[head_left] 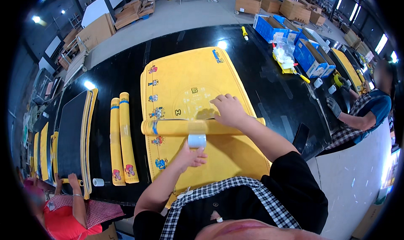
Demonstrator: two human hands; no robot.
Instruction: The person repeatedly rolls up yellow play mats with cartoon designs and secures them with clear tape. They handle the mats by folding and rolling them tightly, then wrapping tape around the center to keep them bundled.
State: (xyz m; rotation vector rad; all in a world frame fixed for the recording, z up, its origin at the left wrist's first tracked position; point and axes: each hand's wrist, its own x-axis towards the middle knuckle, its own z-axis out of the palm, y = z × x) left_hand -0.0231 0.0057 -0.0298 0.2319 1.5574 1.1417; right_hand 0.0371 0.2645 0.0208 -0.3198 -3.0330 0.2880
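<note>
A rolled yellow mat [176, 127] lies crosswise on a stack of flat yellow mats [181, 78] printed with cartoon figures down the left side. My right hand [229, 109] bends over the roll toward its right end, pressing it down from above. Just below the roll, my left hand [190, 156] is closed on a wide white roll of tape [197, 141], which sits against the rolled mat's near side. A strip of clear tape [196, 126] shows across the middle of the rolled mat. The fingertips of my left hand are partly hidden by the tape roll.
Two finished yellow rolls [126, 139] lie left, beside a mat stack [75, 135] and another tape roll [98, 182]. A phone [300, 137], a yellow-handled knife [245, 33] and blue boxes [269, 28] are rightward. Co-workers stand at left [63, 214] and right [374, 105].
</note>
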